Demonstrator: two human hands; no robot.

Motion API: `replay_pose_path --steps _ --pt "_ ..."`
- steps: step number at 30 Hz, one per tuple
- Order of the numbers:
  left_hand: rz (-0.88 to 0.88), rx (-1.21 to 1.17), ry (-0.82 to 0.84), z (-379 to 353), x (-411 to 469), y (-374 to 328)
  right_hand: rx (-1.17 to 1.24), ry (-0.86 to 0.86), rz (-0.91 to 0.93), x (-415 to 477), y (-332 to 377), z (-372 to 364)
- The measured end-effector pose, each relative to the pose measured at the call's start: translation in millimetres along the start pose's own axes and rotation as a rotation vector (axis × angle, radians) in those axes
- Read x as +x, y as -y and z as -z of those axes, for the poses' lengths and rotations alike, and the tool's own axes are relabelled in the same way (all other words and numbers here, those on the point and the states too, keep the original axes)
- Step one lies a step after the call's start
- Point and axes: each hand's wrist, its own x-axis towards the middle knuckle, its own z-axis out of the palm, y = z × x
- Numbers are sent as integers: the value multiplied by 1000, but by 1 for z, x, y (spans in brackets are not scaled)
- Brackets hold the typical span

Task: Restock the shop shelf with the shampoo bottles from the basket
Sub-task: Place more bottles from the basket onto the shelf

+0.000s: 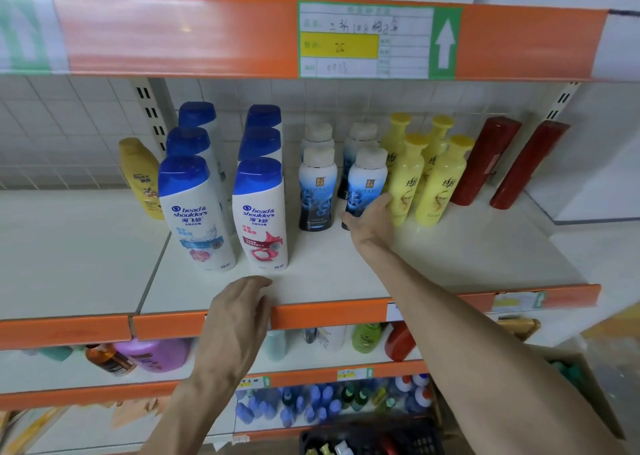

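Blue-white bottle [367,184] gripped by outstretched right hand [372,220], left hand [239,312] relaxed at shelf edge [329,312]

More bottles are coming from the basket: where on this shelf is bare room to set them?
Bare: the left board, left of the gold bottle and the blue-capped rows; also the front strip before the yellow bottles and red bottles. Crowded: from the blue-capped rows to the yellow bottles, where the right hand grips a blue-and-white bottle.
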Motion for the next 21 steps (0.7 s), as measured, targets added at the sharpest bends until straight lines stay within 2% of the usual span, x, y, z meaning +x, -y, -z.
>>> replay_pose_path --steps 3,11,17,21 --pt "-41 80 63 -4 -4 -5 -29 45 22 -13 -7 10" --pt "17 316 176 -3 -11 -22 -310 120 178 -47 -30 64" --pt "41 341 200 3 -17 -53 -458 164 344 -81 -53 110" --pt "65 321 279 5 -24 -87 -521 164 450 -111 -84 138"
